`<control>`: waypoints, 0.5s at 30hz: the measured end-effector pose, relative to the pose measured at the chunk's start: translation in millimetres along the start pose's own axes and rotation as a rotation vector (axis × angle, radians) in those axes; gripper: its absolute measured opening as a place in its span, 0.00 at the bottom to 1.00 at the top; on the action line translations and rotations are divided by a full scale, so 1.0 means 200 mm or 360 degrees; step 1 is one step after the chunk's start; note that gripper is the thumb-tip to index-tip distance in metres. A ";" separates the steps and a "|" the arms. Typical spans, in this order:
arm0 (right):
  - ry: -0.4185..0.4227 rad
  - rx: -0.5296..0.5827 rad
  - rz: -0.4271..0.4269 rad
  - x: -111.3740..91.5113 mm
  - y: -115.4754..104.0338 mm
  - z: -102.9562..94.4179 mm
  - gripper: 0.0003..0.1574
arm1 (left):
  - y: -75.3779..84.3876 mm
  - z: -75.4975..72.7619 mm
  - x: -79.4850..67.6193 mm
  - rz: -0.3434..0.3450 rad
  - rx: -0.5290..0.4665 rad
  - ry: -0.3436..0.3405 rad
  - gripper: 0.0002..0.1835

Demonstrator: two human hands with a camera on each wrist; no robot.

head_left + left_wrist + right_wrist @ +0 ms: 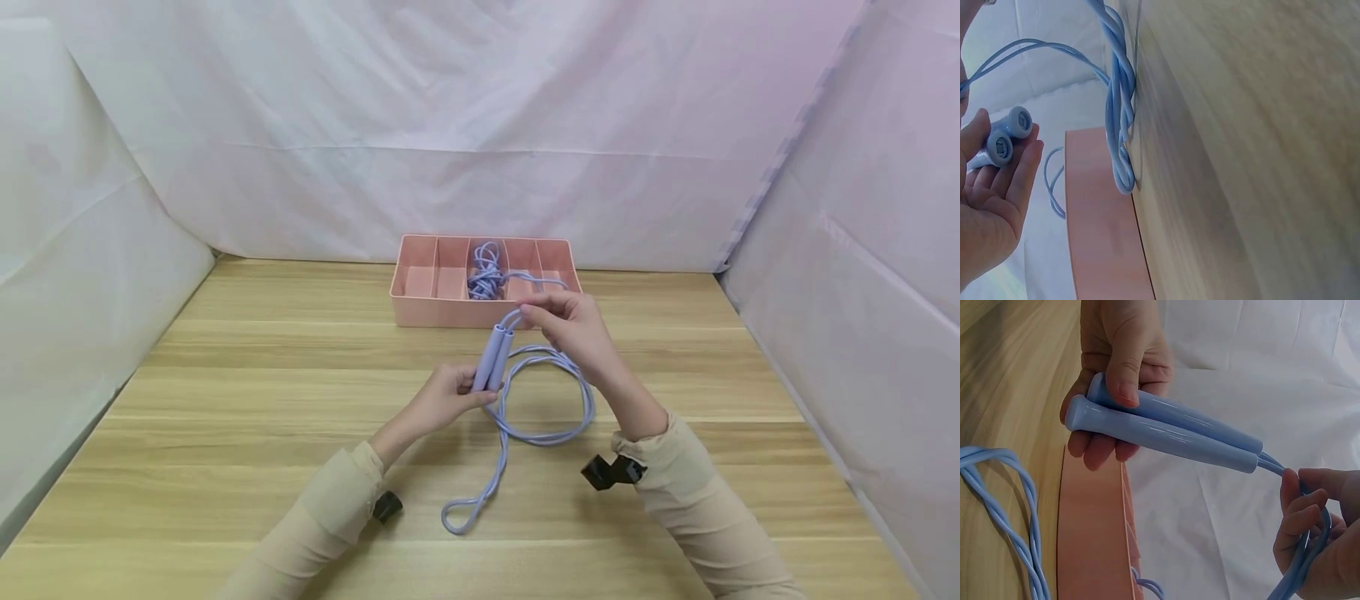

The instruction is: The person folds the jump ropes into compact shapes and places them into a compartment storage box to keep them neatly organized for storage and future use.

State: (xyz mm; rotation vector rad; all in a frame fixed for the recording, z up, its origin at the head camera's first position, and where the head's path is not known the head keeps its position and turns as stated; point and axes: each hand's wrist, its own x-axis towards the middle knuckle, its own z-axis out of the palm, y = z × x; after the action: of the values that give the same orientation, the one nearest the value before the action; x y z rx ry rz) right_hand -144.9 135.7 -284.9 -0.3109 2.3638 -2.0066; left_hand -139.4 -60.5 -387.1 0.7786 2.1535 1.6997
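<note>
Two lavender-blue handles of a jump rope [491,358] lie side by side in my left hand [442,398], whose thumb presses them against the fingers. The right wrist view shows both handles [1172,434] whole, with the left thumb across one of them. My right hand [573,333] pinches the two cords just beyond the handles' far ends. In the right wrist view, cord also passes through the curled fingers of the right hand [1316,531]. The rest of the cord [551,437] lies in a doubled loop on the table, with a bent end nearer me.
Behind the hands stands a pink divided box [450,313]. A bundled blue cord [486,275] sits in its middle compartment, and a strand runs over the compartments to the right. White cloth [480,192] hangs behind and at both sides of the wooden table [262,400].
</note>
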 end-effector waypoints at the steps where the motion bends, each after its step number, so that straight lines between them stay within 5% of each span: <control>1: -0.0008 -0.0001 0.0011 0.00 0.00 0.00 0.15 | 0.00 0.00 0.00 -0.0004 -0.0002 -0.0012 0.15; 11: -0.0180 -0.0003 0.0188 0.07 0.10 -0.08 0.09 | 0.01 -0.08 -0.04 -0.0154 -0.0220 -0.0314 0.16; 15: -0.0291 0.0067 0.0151 0.07 0.15 -0.12 0.10 | 0.04 -0.14 -0.05 -0.0218 -0.0352 -0.0336 0.19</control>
State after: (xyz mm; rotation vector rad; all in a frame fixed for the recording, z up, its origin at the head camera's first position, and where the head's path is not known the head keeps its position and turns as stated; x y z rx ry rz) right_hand -166.8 160.3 -308.2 -0.3570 2.1823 -1.8955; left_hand -144.0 -87.2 -372.8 0.6976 1.8005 1.6682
